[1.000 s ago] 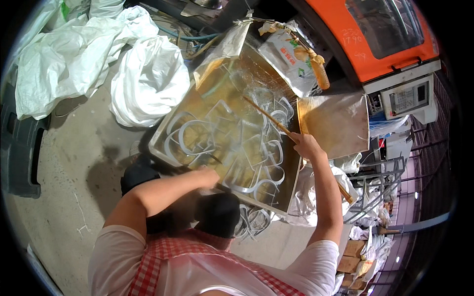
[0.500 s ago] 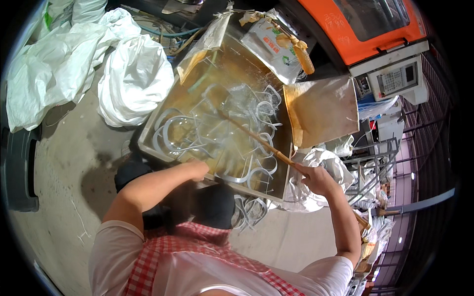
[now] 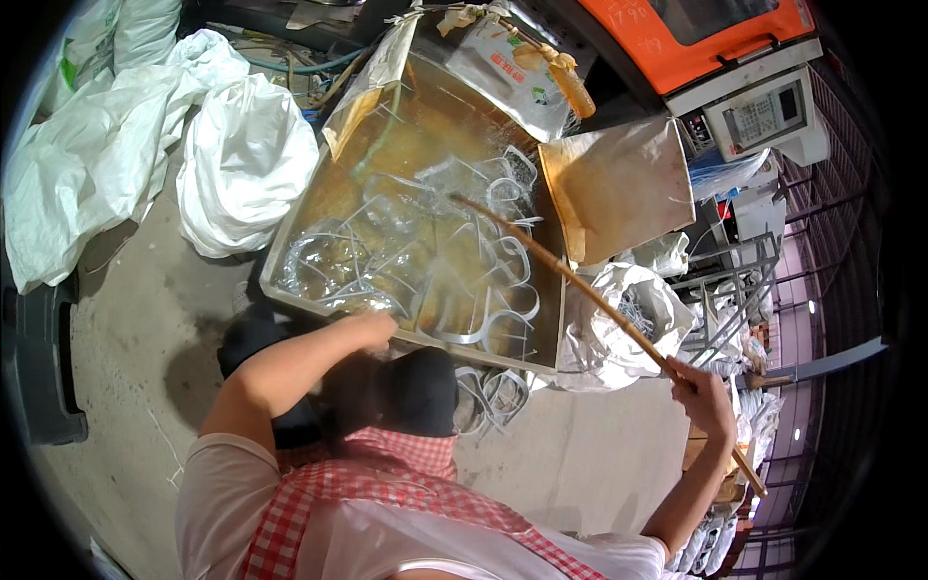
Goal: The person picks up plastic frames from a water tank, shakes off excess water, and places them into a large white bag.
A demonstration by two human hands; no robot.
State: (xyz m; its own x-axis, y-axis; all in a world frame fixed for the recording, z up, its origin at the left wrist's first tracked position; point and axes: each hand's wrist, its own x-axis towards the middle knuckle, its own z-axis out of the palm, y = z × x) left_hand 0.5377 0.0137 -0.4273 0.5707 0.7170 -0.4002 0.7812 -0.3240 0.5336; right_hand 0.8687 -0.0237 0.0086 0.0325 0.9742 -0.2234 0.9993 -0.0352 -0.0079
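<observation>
My right hand point(image 3: 704, 396) is wrapped round a long wooden stick point(image 3: 609, 311). The stick slants over the right wall of a wide square tub point(image 3: 425, 340), and its far tip is above or in the cloudy brownish water. Curved grey plastic strips point(image 3: 468, 336) lie in a tangle through the water, several of them bent into hooks and loops. At the tub's near rim, my left hand point(image 3: 372, 331) is closed on the edge, its fingertips partly hidden.
White woven sacks point(image 3: 246, 164) stand at the left. A stained board point(image 3: 619, 188) leans out from the tub's right side, above an open sack point(image 3: 628, 333) of grey pieces. Loose strips point(image 3: 491, 396) lie on the floor near my knees. An orange machine point(image 3: 696, 39) stands far right.
My right hand has moved right and down toward me, drawing the stick back so more of it lies outside the tub. The strips at the left have shifted. My left hand stays at the rim.
</observation>
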